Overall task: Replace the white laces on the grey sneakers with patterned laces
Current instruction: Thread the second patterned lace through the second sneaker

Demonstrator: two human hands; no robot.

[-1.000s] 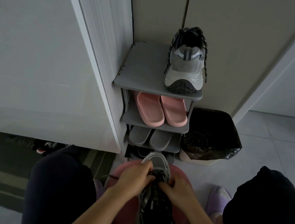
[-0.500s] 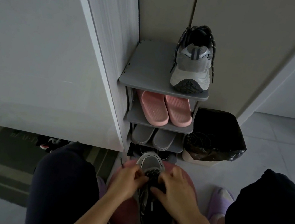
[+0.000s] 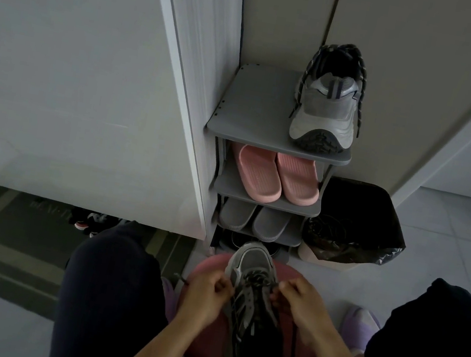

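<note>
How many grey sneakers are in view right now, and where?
2. One sneaker stands on the top shelf, heel toward the camera. The other sneaker lies on the red stool, left hand and right hand pinching its laces. Others may be hidden.

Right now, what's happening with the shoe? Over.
Left hand, right hand both pinching lace on grey sneaker, atop pink stool. Other sneaker laced, on shoe rack. Nothing in the way.

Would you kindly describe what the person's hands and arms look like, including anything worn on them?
Both the left hand and right hand are bare: no gloves, and no rings, watch or bracelet that the dim picture shows. Both forearms are uncovered to the frame's lower edge, no sleeve in view.
</note>
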